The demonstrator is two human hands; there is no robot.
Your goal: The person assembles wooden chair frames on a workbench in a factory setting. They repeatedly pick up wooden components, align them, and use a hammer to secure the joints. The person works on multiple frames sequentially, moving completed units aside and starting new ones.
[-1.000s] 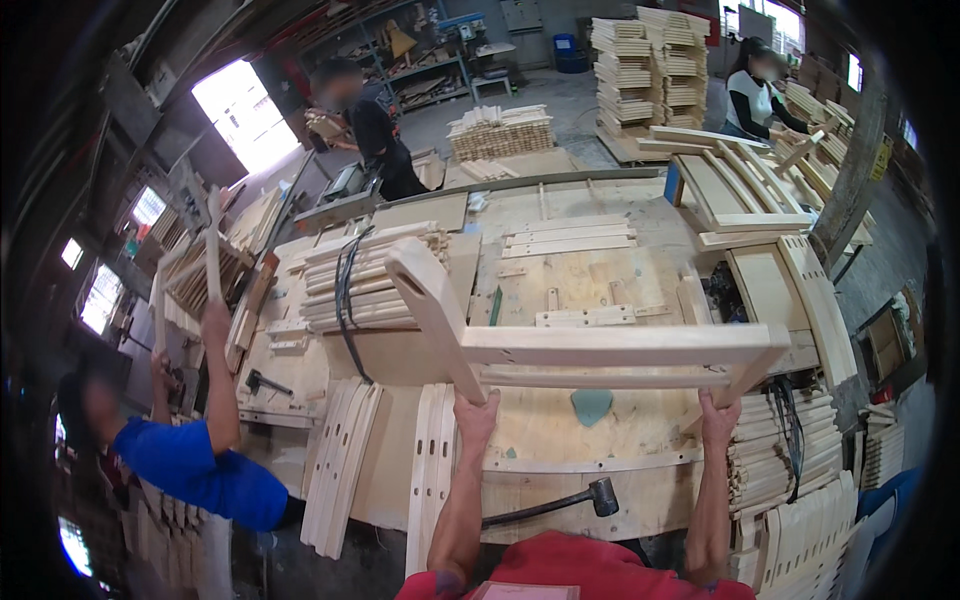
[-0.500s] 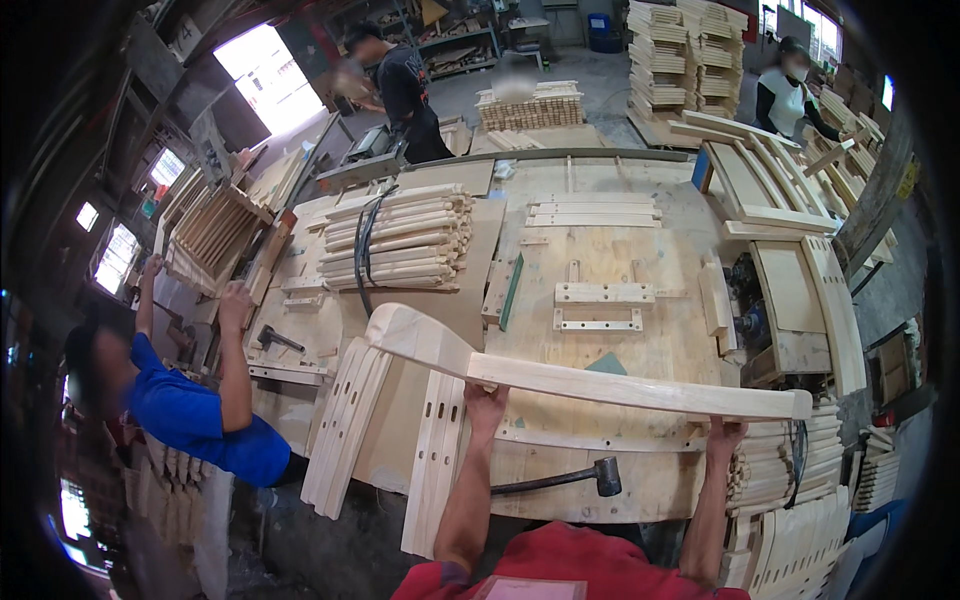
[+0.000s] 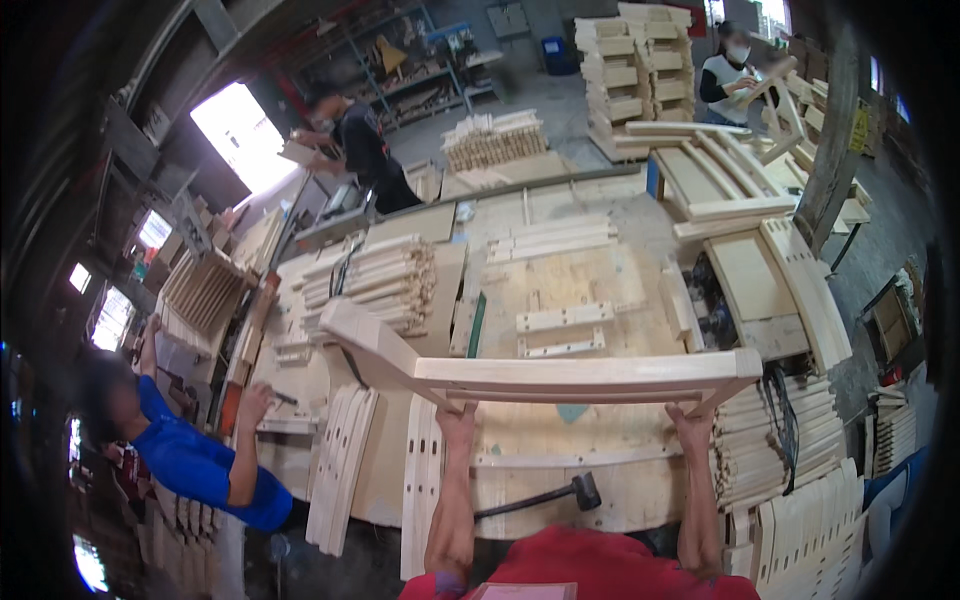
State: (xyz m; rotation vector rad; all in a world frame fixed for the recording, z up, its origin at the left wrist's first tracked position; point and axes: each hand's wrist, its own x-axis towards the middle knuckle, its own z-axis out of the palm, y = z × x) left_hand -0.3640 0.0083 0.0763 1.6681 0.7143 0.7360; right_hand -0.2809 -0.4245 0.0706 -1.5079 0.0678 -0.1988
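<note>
A pale wooden frame (image 3: 590, 371) hangs above the bench in both my hands. It has long rails and a thicker angled post at its left end. My left hand (image 3: 457, 422) grips its underside near the left joint. The right end rests in my right hand (image 3: 690, 422), whose fingers are curled under it. Both sets of fingers are partly hidden by the wood. Below, between my forearms, a black mallet (image 3: 583, 491) lies on the workbench (image 3: 630, 505), touched by neither hand.
Slotted boards (image 3: 345, 465) lean at the bench's left edge. Behind them sits a strapped bundle of rails (image 3: 390, 275). Drilled cross pieces (image 3: 562, 318) lie mid-bench. Stacked parts (image 3: 785, 440) stand right. A blue-shirted person (image 3: 205, 450) works at left; others work at the back.
The wooden frame has tilted in my hands, so a second lower rail now shows. My view has swung to the right. The back-right person now holds up a wooden frame.
</note>
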